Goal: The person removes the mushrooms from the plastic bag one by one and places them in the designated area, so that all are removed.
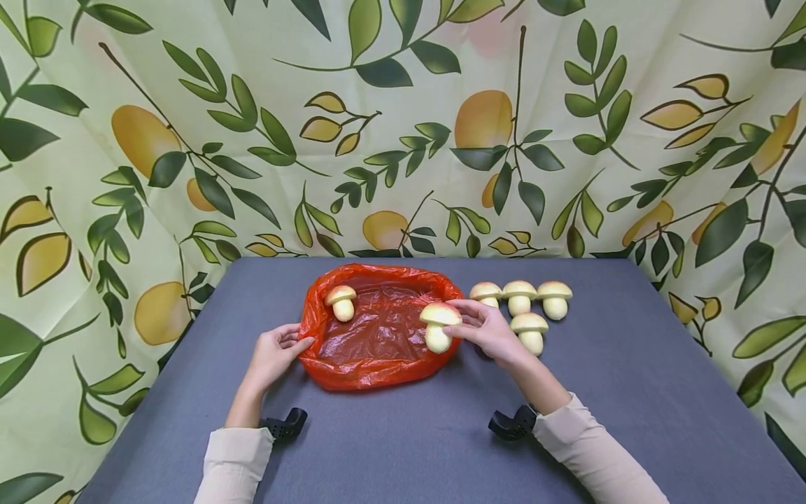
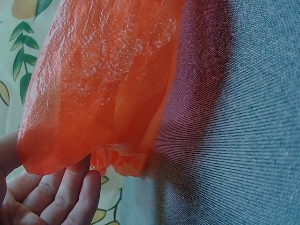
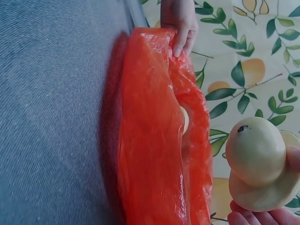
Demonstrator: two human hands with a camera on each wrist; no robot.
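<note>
A red plastic bag [image 1: 378,378] stands with its mouth spread wide on the table. My left hand [image 1: 276,357] pinches the bag's left rim between thumb and fingers; the left wrist view shows the thumb outside the film and fingers behind it. One toy mushroom [image 1: 343,308] with a reddish-tan cap lies inside the bag at the left. Above the bag's right rim, my right hand [image 1: 485,325] grips another toy mushroom [image 1: 436,336] by its cap. In the right wrist view this held mushroom [image 3: 258,154] shows its pale stem end with a small dark mark.
To the right of the bag stand several more toy mushrooms [image 1: 519,297], partly behind the right hand. A dark grey cloth [image 1: 403,441] covers the table. A leaf-and-fruit patterned curtain [image 1: 403,161] hangs around the back and sides. Black straps [image 1: 513,423] sit on both wrists.
</note>
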